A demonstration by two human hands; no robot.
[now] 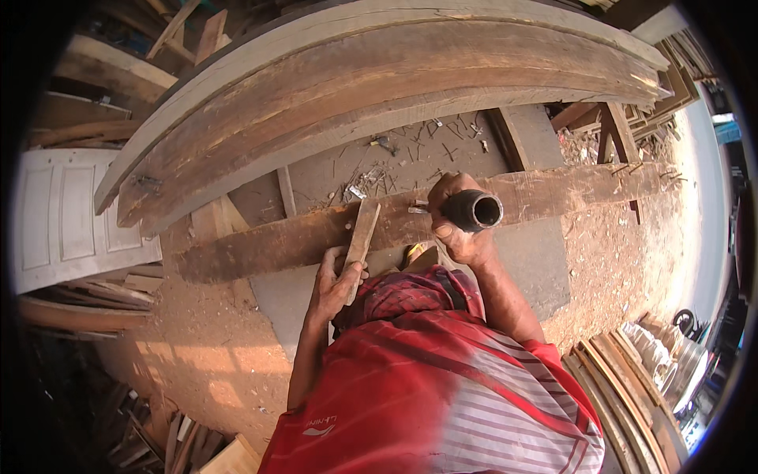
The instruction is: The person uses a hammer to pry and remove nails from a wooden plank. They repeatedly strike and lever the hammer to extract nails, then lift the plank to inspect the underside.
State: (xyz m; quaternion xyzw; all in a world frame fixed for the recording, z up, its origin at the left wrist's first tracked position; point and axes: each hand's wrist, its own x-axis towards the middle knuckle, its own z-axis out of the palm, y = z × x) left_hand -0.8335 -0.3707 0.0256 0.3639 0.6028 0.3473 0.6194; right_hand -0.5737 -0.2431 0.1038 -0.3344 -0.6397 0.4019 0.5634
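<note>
My left hand (pixel 334 286) is closed round the lower end of a short flat wood strip (pixel 362 241), whose far end lies over a long weathered plank (pixel 292 251). My right hand (pixel 460 229) grips a tool with a black tubular handle (pixel 467 207), its hollow end pointing up toward me. A small metal piece (pixel 418 207) shows just left of that fist, against the plank; whether it belongs to the tool I cannot tell. The tool's lower end is hidden. Several bent nails (pixel 632 169) stick out of the plank's right end.
Beyond the plank lie thick long beams (pixel 379 71). Loose nails (pixel 442 142) and scraps litter the grey sheet between them. A white panelled door (pixel 75 213) stands at left. Stacked boards (pixel 624 403) lie at lower right, and wood offcuts (pixel 178 438) at lower left.
</note>
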